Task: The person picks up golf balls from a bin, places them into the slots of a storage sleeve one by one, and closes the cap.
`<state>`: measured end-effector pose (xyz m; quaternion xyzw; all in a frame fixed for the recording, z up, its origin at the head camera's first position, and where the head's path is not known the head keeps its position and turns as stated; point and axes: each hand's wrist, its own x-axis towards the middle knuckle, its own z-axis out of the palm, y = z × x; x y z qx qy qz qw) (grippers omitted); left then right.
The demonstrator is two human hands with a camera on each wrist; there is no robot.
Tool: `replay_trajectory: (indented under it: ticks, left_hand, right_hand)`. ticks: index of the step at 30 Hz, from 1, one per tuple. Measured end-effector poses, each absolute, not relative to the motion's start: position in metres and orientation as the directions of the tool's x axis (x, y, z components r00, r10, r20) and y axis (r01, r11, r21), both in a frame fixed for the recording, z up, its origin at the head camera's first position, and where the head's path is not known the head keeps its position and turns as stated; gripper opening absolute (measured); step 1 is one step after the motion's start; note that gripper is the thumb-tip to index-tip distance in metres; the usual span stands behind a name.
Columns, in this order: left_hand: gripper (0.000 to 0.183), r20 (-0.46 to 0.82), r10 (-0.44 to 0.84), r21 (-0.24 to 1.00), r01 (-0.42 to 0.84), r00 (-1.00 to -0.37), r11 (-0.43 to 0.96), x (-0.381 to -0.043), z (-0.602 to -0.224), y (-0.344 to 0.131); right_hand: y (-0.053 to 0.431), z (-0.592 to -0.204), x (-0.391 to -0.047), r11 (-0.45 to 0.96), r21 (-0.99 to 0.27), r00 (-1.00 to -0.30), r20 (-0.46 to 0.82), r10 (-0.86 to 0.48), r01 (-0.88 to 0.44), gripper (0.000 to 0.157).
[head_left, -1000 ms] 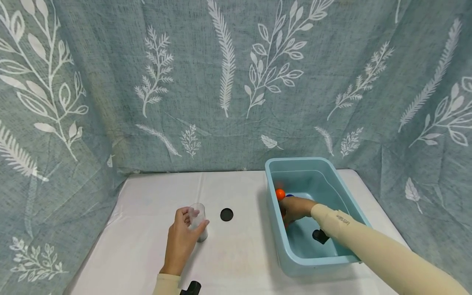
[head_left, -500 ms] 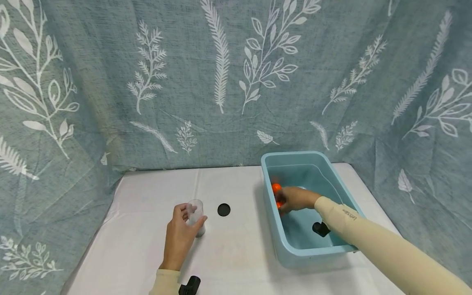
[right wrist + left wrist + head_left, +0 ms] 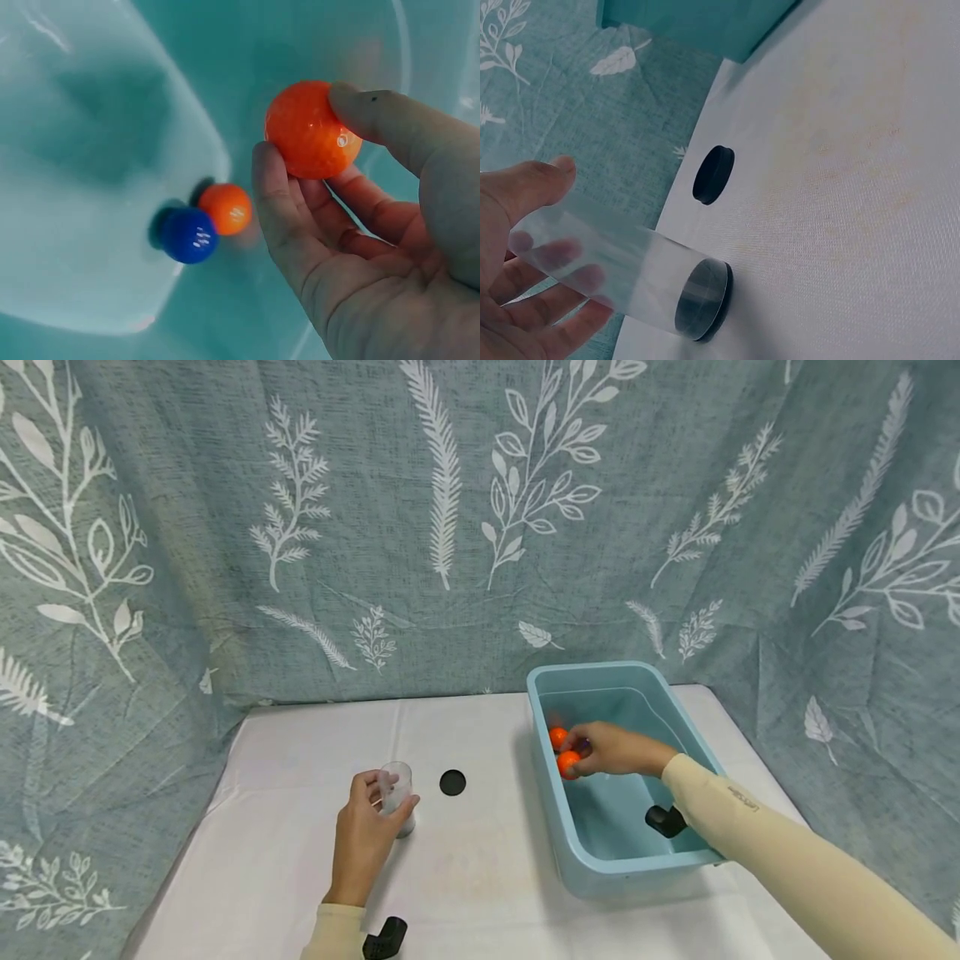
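A clear plastic cylinder (image 3: 641, 262) with a black base stands on the table, and my left hand (image 3: 363, 835) holds it round the upper part, thumb on one side and fingers on the other. Inside the blue bin, my right hand (image 3: 618, 749) pinches an orange ball (image 3: 311, 129) between thumb and fingertips, lifted off the bottom. Below it, a second orange ball (image 3: 226, 208) and a dark blue ball (image 3: 190, 235) lie side by side on the bin's floor. A round black lid (image 3: 452, 782) lies to the right of the cylinder.
The light blue bin (image 3: 588, 868) stands on the right of the white-covered table (image 3: 480, 877); its walls surround my right hand. A grey-green curtain (image 3: 375, 527) with white leaves hangs behind the table.
My right hand has taken hold of an orange ball and raised it a little from the bin's floor. The left hand stays on the cylinder. The head view has shifted slightly.
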<state>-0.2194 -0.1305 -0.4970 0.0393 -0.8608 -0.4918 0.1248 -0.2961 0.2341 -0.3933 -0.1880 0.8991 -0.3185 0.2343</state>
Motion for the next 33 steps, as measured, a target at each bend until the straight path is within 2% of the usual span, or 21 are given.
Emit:
replay_trajectory:
  ticks: [12, 18, 22, 26, 33]
  left_hand:
    - [0.057, 0.207, -0.178, 0.847, 0.085, -0.962, 0.524, -0.224, -0.493, -0.129]
    - [0.056, 0.294, -0.157, 0.815, 0.162, -0.943, 0.556, -0.225, -0.482, -0.130]
    - [0.055, 0.335, -0.137, 0.796, 0.203, -0.932, 0.570, -0.223, -0.472, -0.126]
    - [0.055, 0.321, -0.122, 0.801, 0.201, -0.939, 0.564, -0.219, -0.460, -0.123]
    - [0.055, 0.337, -0.101, 0.795, 0.225, -0.936, 0.563, -0.211, -0.441, -0.118]
  right_hand:
    - [0.250, -0.348, -0.285, 0.688, -0.698, -0.890, -0.164, -0.425, -0.200, 0.038]
    - [0.242, -0.327, -0.279, 0.591, -0.784, -0.902, -0.098, -0.420, -0.190, 0.040]
    - [0.233, -0.323, -0.273, 0.529, -0.817, -0.898, -0.031, -0.439, -0.231, 0.042]
    - [0.216, -0.323, -0.267, 0.458, -0.849, -0.884, 0.021, -0.468, -0.262, 0.042]
    - [0.180, -0.331, -0.258, 0.283, -0.939, -0.879, 0.040, -0.476, -0.196, 0.044]
